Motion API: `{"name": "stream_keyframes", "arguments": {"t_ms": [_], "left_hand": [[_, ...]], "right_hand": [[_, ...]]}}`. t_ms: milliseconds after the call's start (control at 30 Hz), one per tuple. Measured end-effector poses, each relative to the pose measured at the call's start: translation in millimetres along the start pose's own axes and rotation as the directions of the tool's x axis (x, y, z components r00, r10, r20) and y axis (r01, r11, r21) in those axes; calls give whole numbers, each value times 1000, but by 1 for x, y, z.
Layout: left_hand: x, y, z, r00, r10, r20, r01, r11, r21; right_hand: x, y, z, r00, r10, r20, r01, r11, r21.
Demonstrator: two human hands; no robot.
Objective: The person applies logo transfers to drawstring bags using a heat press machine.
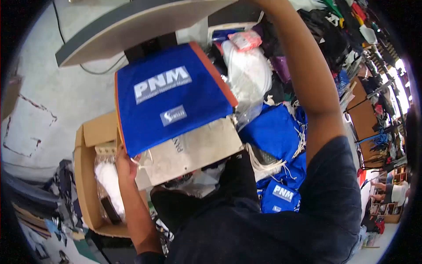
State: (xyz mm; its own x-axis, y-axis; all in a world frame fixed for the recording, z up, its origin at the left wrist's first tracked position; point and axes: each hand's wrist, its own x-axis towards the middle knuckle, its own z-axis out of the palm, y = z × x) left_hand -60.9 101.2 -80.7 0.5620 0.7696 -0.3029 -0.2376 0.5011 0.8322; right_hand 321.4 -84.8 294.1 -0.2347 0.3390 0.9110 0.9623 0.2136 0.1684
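Dark sleeve (336, 176) nearest. Your left hand (126, 166) holds the near corner of the blue PNM bag (176, 97), which extends ahead and right over the pale board (202, 149); advisably, keep it flat. Right hand out of view; grip undeterminable.

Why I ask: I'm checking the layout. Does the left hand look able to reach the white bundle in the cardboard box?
Probably yes: the left hand is close to the white bundle, and the cardboard box stands open. It may first have to leave the blue bag.
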Motion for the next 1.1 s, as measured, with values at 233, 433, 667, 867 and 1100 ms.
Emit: {"name": "stream_keyframes", "arguments": {"t_ms": [233,433,667,867,1100], "left_hand": [[-30,23,3,979,-92,179,78,993,85],[-49,26,34,974,87,210,-188,828,529],[-47,55,29,900,286,329,-290,-169,942],[-47,118,61,630,540,557,-171,-603,779],[84,129,139,745,665,-52,-405,513,756]], "right_hand": [[-285,-88,-44,317,882,349,-946,323,44],[-362,-141,14,272,888,370,-959,216,186],[-355,-129,5,284,897,339,-932,342,-124],[-321,-108,-18,526,831,182,-766,556,-322],[-292,29,38,224,951,214,-956,171,240]]}}
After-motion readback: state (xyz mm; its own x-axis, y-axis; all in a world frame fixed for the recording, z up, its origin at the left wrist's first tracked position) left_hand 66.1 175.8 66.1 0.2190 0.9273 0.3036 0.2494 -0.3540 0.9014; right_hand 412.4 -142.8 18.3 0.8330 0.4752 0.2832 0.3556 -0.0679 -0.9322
